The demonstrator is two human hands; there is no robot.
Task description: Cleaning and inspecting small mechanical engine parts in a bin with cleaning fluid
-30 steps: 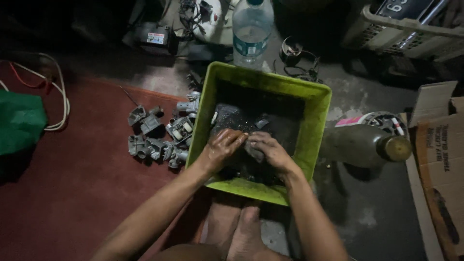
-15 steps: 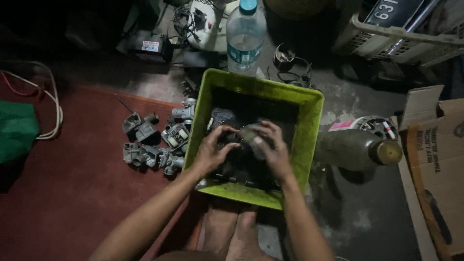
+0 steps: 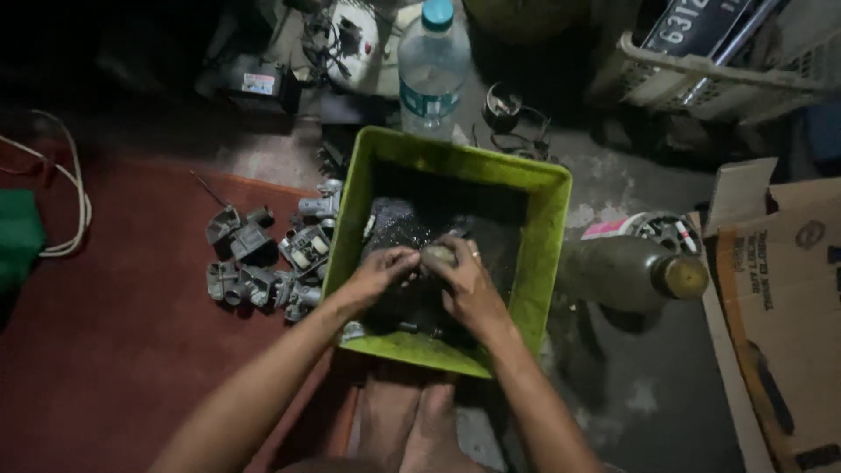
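Both of your hands meet on one small rounded grey metal part inside the green plastic tub: your left hand pinches its side, your right hand curls over it. Grey cast metal parts lie just left of the tub on the red mat.

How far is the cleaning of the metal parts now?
Looks done: nothing certain; grey metal parts lie in a heap on the red mat beside the green tub, whether washed I cannot tell. In hand: left hand and right hand hold a small rounded part over the tub's dark liquid. Left: probably that heap.
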